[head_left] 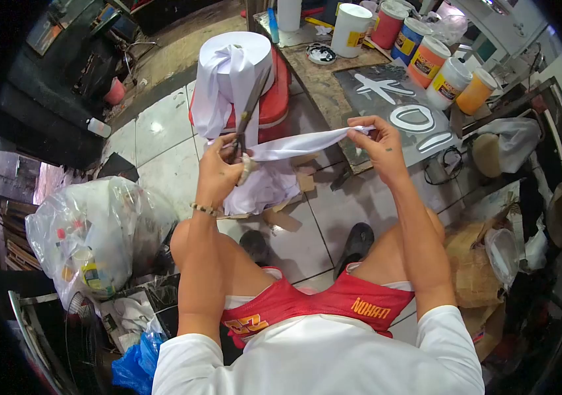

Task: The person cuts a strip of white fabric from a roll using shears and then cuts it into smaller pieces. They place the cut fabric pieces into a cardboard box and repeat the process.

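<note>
Two hands: apart; my left hand (223,166) is closed round the scissors (250,113), blades pointing up, and my right hand (378,141) pinches the far end of the strip of white cloth (307,143).
Strip: stretched between my hands, above the floor; whether its left end is cut free, I cannot tell.
Done: a length is drawn out, and a heap of white cloth (269,187) lies below it.
Left: the cloth roll (260,64) on the red stool (276,108) looks thick, so I judge plenty remains.
Counter: worn wood (321,100), bearing paint tubs (428,60) and a dark board (368,104) with white shapes.
Room: cluttered, with pale floor tiles (154,135), a stuffed clear bag (126,220) at my left and cardboard (471,273) at my right.
</note>
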A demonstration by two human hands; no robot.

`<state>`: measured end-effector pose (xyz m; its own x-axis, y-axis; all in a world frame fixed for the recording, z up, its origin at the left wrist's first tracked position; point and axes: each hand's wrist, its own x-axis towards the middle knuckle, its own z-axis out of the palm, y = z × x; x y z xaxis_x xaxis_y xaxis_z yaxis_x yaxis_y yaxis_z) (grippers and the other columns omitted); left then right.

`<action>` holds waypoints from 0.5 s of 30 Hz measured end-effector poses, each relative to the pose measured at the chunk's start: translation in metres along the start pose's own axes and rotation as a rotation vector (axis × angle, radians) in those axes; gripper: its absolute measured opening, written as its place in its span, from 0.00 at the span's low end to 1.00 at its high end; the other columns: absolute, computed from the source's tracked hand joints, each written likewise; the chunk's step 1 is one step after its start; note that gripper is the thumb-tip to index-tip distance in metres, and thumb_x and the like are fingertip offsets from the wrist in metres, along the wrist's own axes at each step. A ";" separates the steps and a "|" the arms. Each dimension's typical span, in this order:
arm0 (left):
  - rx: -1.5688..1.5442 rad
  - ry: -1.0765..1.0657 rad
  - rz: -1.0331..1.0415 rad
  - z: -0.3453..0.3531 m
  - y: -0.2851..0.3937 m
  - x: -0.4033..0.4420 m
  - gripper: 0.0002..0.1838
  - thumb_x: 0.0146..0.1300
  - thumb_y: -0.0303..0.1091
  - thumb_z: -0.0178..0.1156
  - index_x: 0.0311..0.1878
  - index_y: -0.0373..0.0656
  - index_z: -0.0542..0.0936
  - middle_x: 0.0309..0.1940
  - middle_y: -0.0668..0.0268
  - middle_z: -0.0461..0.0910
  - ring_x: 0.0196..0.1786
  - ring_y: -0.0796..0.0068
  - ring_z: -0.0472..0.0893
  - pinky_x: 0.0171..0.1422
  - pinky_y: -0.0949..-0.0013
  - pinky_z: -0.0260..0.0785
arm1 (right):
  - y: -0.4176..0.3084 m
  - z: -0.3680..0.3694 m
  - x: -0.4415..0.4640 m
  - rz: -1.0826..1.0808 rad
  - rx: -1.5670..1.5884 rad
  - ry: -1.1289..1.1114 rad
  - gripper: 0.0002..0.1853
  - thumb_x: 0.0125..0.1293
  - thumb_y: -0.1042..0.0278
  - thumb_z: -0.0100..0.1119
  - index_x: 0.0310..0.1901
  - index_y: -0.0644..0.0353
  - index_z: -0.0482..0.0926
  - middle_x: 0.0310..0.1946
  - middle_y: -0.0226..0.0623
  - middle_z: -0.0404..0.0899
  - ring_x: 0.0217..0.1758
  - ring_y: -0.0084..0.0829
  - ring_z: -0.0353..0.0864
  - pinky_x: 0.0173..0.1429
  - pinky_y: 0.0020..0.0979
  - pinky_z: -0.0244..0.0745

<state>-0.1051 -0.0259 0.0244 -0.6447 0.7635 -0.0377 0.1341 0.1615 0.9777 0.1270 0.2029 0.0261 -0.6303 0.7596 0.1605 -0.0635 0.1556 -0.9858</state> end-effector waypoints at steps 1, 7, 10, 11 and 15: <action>-0.005 -0.004 0.005 0.010 0.005 -0.004 0.33 0.49 0.24 0.72 0.61 0.34 0.72 0.43 0.52 0.85 0.44 0.60 0.86 0.48 0.60 0.79 | -0.002 -0.002 0.001 -0.031 -0.003 0.026 0.08 0.61 0.72 0.69 0.41 0.62 0.84 0.31 0.24 0.80 0.33 0.14 0.72 0.38 0.18 0.65; -0.453 -0.611 -0.031 0.058 0.023 -0.030 0.40 0.53 0.27 0.75 0.67 0.38 0.63 0.58 0.51 0.78 0.59 0.64 0.80 0.64 0.62 0.71 | -0.001 -0.022 0.006 0.026 -0.010 0.143 0.07 0.60 0.74 0.66 0.40 0.62 0.83 0.35 0.28 0.82 0.33 0.15 0.74 0.40 0.20 0.68; -0.556 -0.726 -0.057 0.082 0.006 -0.044 0.42 0.54 0.29 0.75 0.68 0.40 0.62 0.59 0.50 0.77 0.60 0.64 0.79 0.65 0.62 0.70 | 0.003 -0.026 0.010 0.085 0.172 0.139 0.06 0.59 0.76 0.62 0.38 0.62 0.82 0.37 0.32 0.84 0.34 0.17 0.76 0.41 0.21 0.71; -0.574 -0.797 -0.128 0.088 0.004 -0.048 0.43 0.53 0.31 0.76 0.69 0.41 0.61 0.58 0.53 0.77 0.61 0.65 0.77 0.65 0.62 0.70 | 0.007 -0.028 0.012 0.081 0.169 0.141 0.06 0.59 0.76 0.62 0.38 0.62 0.82 0.37 0.32 0.84 0.34 0.17 0.76 0.41 0.21 0.71; -0.617 -0.953 -0.243 0.102 0.000 -0.064 0.43 0.54 0.34 0.75 0.69 0.41 0.60 0.59 0.55 0.76 0.61 0.67 0.75 0.64 0.63 0.69 | 0.012 -0.034 0.018 0.051 0.239 0.171 0.06 0.60 0.80 0.59 0.39 0.61 0.80 0.40 0.36 0.84 0.37 0.21 0.79 0.44 0.23 0.74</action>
<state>0.0133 -0.0107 0.0060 0.2602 0.9578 -0.1221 -0.4741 0.2369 0.8480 0.1415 0.2401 0.0185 -0.4987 0.8614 0.0968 -0.2285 -0.0229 -0.9733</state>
